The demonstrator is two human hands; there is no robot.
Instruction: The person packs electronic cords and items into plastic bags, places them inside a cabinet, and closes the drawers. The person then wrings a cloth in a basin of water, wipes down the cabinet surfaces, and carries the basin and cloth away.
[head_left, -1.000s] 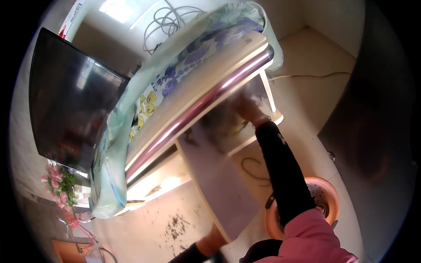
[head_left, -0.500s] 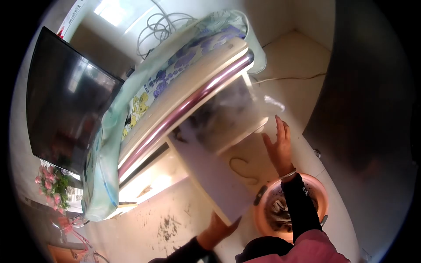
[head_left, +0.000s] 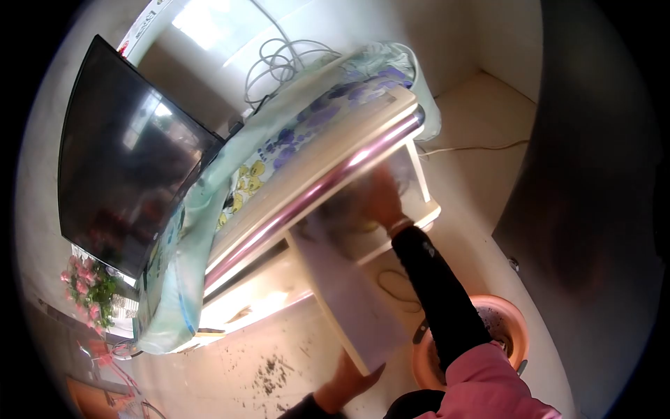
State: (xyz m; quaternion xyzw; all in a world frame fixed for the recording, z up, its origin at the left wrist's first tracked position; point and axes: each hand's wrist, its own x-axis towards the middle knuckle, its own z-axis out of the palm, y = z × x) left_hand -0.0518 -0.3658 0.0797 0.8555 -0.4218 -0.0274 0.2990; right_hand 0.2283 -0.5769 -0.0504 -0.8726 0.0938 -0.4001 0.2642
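My left hand [head_left: 347, 384] holds the lower end of a pale drawer [head_left: 342, 293], which is pulled out from a cabinet with a wooden top [head_left: 328, 153] and a shiny reddish edge. My right hand [head_left: 382, 199] reaches under that edge into the shaded space beside the drawer. Its fingers are blurred and dark there, so what they touch is hidden. A bracelet circles the right wrist. Below the right forearm stands an orange basin [head_left: 513, 325] with dark bits in it.
A black television [head_left: 132, 160] is at the left, above pink flowers [head_left: 85, 290]. Green floral cloth [head_left: 171, 279] covers the cabinet's back. Dark crumbs [head_left: 273, 373] lie on the floor. A thin cord [head_left: 398, 286] lies near the basin. A dark panel [head_left: 593, 209] is at the right.
My right hand, spread above the basin half a second ago, has moved up and left into the space under the cabinet top. My left hand still holds the drawer end.
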